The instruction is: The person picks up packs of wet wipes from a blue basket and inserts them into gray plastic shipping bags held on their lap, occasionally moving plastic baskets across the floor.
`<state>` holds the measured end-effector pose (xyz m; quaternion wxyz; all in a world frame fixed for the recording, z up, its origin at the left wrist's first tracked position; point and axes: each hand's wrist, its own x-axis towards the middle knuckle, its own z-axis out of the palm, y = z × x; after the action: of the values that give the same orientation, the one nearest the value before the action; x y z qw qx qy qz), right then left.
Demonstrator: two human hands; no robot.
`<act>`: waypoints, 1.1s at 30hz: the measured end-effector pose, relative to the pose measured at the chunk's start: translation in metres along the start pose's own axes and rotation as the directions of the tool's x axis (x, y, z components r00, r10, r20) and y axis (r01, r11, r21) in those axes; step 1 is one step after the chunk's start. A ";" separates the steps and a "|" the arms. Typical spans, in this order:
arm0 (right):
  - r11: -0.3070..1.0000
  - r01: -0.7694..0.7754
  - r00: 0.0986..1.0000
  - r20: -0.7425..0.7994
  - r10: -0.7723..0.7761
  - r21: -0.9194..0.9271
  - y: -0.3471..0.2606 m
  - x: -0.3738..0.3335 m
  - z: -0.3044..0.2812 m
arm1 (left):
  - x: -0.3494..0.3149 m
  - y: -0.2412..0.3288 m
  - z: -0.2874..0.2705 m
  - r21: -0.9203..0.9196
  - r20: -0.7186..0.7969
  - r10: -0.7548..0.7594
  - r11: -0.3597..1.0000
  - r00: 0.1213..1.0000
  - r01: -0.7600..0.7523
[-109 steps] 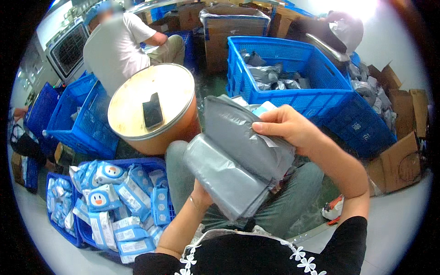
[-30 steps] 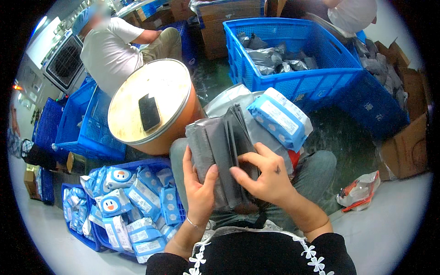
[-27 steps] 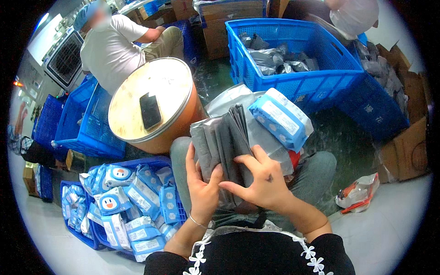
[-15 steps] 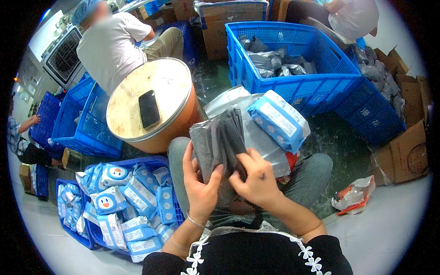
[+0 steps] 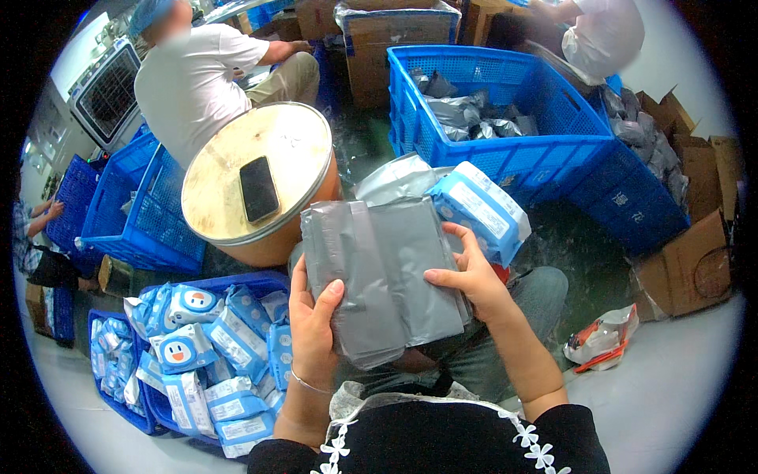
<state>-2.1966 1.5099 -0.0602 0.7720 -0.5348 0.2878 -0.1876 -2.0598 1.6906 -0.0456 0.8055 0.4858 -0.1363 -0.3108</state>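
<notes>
A stack of flat grey plastic mailing bags (image 5: 387,272) is held over my lap, spread wide with a crease down it. My left hand (image 5: 316,320) grips its left edge, thumb on top and fingers underneath. On the right edge my right hand (image 5: 466,272) holds it the same way, thumb lying over the bags. Just beyond the right hand, a blue and white pack of wipes (image 5: 482,212) lies on my leg. Behind the stack, a silvery-grey plastic bag (image 5: 399,180) shows in part; the rest of it is hidden.
Left of me, blue baskets hold many wipes packs (image 5: 212,336). A round drum (image 5: 304,225) ahead carries a phone (image 5: 259,189). Beyond stands a blue crate (image 5: 505,150) with grey parcels. Cardboard boxes (image 5: 683,272) and a torn bag (image 5: 604,340) lie right. Other people sit nearby.
The bag stack, bunched and folded between my hands before, is now opened out flat. My right hand has moved from the front of the stack to its right edge.
</notes>
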 end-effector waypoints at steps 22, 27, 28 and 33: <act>0.626 0.310 0.941 0.138 -0.307 -0.716 -0.199 -0.065 0.017 | 0.009 -0.113 -0.045 -0.574 0.598 -0.290 0.496 0.747 0.652; 0.433 0.359 0.843 0.089 -0.531 -0.827 -0.201 -0.108 -0.036 | -0.006 -0.119 -0.034 -0.411 0.751 -0.280 0.511 0.598 0.755; 0.447 0.291 0.885 0.061 -0.462 -0.846 -0.203 -0.114 -0.036 | -0.011 -0.122 -0.030 -0.348 0.768 -0.311 0.531 0.559 0.773; 0.209 0.193 0.979 0.175 -0.101 -0.959 -0.205 -0.077 -0.033 | -0.038 -0.121 -0.029 -0.096 0.702 -0.502 0.637 0.506 0.765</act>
<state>-2.2727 1.4590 0.1411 0.2598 -0.9295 0.2611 -0.0202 -2.1188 1.6942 -0.1617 0.6167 0.1971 -0.1324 -0.7505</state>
